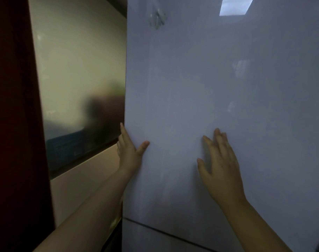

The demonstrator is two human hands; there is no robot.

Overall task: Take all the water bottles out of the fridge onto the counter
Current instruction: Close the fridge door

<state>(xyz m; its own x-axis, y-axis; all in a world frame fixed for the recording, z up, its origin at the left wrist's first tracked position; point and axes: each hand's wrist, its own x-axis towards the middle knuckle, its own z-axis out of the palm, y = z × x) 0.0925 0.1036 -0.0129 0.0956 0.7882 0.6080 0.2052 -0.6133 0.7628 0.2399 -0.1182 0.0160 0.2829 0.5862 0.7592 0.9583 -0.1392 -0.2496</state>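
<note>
A: Start from the left. What stands there?

B: A dark red panel (pixel 13 124) fills the left edge of the view. Just beside it is a pale glossy wall (pixel 77 70) with a blurred dark reflection low down, and below that a beige surface (pixel 82 179) that slopes down toward the lower left.

A: And the fridge?

B: The fridge door (pixel 227 106) takes up the middle and right of the view. It is pale grey, shiny and shut. A dark seam (pixel 164 231) crosses it near the bottom edge, with a lower door (pixel 146 240) under that seam.

A: Where is the left hand?

B: The left hand (pixel 129 151) is at the left edge of the door, low down. Its fingers (pixel 123 131) wrap round that edge, and the thumb (pixel 143 147) lies flat on the front face. So it is closed around the door's edge, gripping it.

A: The right hand?

B: The right hand (pixel 222 164) is further right, on the door's front face at about the same height. It lies flat and spread, fingers pointing up, holding nothing. I cannot tell whether the palm presses the door or only rests on it.

A: Any water bottles?

B: None show, since the door is shut. Near the top edge of the door there is a small clear sticker (pixel 157 18), and to its right a bright reflection of a window (pixel 235 6).
</note>
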